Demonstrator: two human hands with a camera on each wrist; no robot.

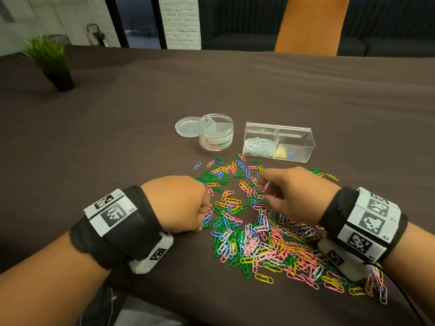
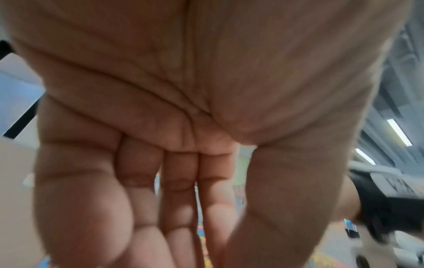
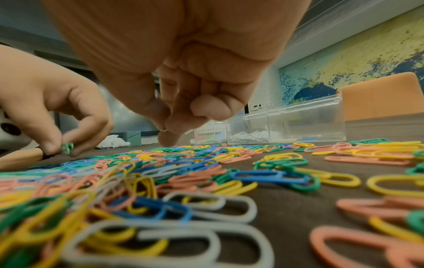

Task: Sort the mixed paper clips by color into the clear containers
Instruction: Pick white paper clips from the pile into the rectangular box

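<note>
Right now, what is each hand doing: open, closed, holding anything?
Left hand: pinches a small bunch of green paper clips.
Right hand: fingers curled over the pile; whether it holds a clip cannot be told.

The left wrist view is basically all blurry palm and fingers of the left hand [image 2: 183, 127], so whatever it's pinching doesn't show there. From the head, the right hand [image 1: 292, 194] covers its own fingertips and part of the heap of mixed coloured paper clips [image 1: 259, 231]. The small yellowish thing in the clear rectangular two-compartment box [image 1: 303, 137] is too tiny to identify.
</note>
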